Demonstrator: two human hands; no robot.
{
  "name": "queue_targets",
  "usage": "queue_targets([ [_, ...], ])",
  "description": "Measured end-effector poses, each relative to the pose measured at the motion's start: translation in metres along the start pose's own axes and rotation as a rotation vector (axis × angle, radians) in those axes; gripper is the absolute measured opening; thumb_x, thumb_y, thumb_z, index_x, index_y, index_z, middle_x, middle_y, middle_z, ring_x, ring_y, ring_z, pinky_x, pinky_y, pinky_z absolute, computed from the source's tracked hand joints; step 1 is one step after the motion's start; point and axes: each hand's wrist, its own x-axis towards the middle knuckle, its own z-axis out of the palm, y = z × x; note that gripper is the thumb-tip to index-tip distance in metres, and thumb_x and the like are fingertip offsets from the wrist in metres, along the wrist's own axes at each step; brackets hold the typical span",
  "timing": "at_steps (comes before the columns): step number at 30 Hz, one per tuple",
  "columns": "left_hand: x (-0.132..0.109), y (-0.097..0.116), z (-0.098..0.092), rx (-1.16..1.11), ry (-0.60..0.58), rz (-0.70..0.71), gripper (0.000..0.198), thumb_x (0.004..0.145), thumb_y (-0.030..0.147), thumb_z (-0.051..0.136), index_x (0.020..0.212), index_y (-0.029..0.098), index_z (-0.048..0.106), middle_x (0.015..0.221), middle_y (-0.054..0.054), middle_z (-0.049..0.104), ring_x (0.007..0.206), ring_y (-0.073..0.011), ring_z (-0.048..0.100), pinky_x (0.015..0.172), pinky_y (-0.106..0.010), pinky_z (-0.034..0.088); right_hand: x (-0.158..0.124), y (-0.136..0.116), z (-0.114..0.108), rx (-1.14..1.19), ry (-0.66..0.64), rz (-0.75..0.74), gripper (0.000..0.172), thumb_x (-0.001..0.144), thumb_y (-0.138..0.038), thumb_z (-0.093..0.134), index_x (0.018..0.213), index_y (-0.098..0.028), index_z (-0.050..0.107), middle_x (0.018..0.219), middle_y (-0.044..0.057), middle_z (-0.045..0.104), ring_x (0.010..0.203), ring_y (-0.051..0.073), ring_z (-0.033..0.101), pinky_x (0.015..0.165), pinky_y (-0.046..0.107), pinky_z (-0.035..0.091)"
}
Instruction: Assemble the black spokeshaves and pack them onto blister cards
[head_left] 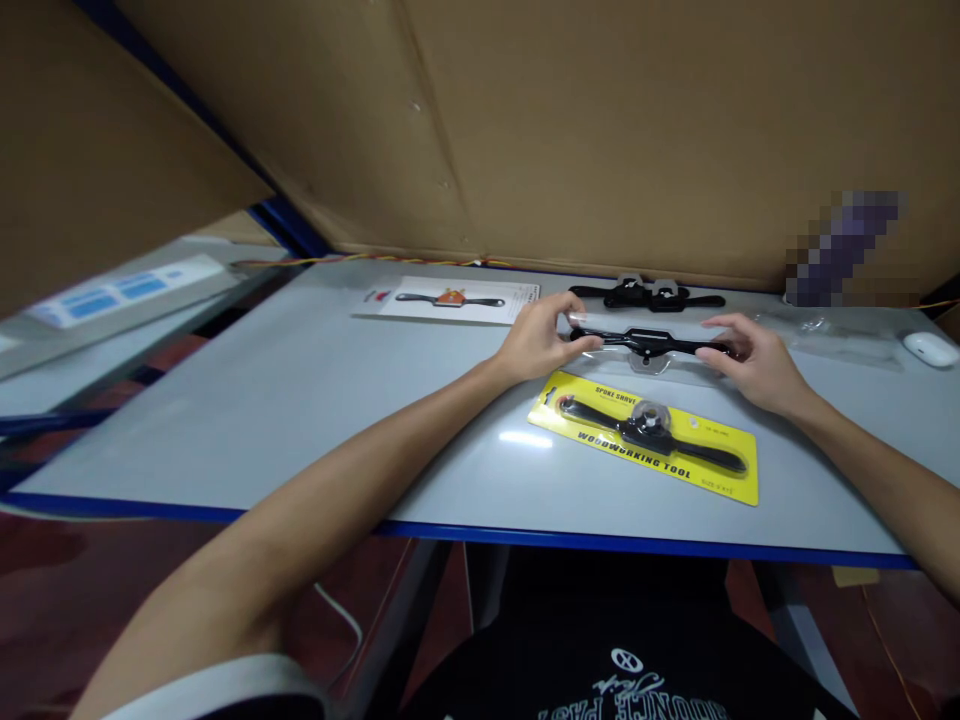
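Between my two hands is a black spokeshave (651, 343) with a clear plastic blister shell (652, 366) around or beneath it. My left hand (541, 335) pinches its left end between thumb and fingers. At the other end, my right hand (754, 360) grips the handle in the same way. Just nearer to me lies a yellow packaged spokeshave (643, 437), its card printed "Woodworking Tool". Behind my hands, against the cardboard wall, rest more black spokeshave parts (649, 294). To the left of my left hand lies a white printed card (450, 300) picturing a spokeshave.
A clear plastic piece (840, 340) lies to the right on the grey table (300, 400), near a white rounded object (930, 349). Cardboard walls (562, 130) close off the back. A yellow wire (360, 257) runs along the rear edge. A pixelated purple patch stands at back right.
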Motion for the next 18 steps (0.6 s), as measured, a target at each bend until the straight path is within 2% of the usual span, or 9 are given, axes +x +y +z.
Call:
queue_targets([
  [3,0.000,-0.004,0.001,0.074,0.018,0.013,0.030,0.086,0.047,0.071,0.090,0.021,0.059,0.084,-0.001,0.068,0.075,-0.0179,0.059,0.076,-0.031,0.043,-0.002,-0.004,0.002,0.005,-0.002,0.012,0.051,0.084,-0.057,0.073,0.124,-0.027,0.064,0.074,0.000,0.068,0.060,0.023,0.061,0.062,0.040,0.048],
  [7,-0.001,-0.007,-0.001,0.187,-0.022,0.034,0.032,0.091,0.051,0.064,0.101,0.020,0.063,0.089,-0.005,0.070,0.083,-0.0228,0.062,0.079,-0.034,0.043,-0.002,-0.007,0.003,0.057,-0.007,0.043,0.050,0.084,-0.056,0.074,0.125,-0.029,0.063,0.076,0.001,0.070,0.058,0.023,0.063,0.063,0.042,0.051],
  [10,-0.002,-0.005,-0.002,0.293,-0.060,0.076,0.041,0.094,0.056,0.060,0.113,0.020,0.065,0.103,-0.009,0.072,0.098,-0.0288,0.062,0.090,-0.040,0.043,-0.001,-0.007,0.004,0.079,0.019,0.067,0.048,0.084,-0.057,0.073,0.122,-0.030,0.063,0.077,0.001,0.071,0.056,0.022,0.062,0.062,0.041,0.051],
  [14,-0.003,0.002,0.000,0.309,-0.112,0.141,0.059,0.090,0.066,0.065,0.129,0.021,0.062,0.123,-0.012,0.069,0.114,-0.0331,0.059,0.102,-0.045,0.039,0.000,-0.007,0.006,0.038,0.076,0.083,0.041,0.087,-0.059,0.069,0.114,-0.028,0.066,0.070,0.000,0.068,0.050,0.020,0.056,0.058,0.040,0.048],
  [18,-0.002,0.005,0.003,0.288,-0.187,0.147,0.069,0.086,0.067,0.070,0.136,0.021,0.057,0.123,-0.012,0.068,0.116,-0.0326,0.061,0.100,-0.044,0.040,0.000,-0.009,0.009,-0.005,0.105,0.067,0.039,0.089,-0.057,0.067,0.112,-0.026,0.067,0.073,0.002,0.070,0.052,0.019,0.057,0.059,0.039,0.048],
])
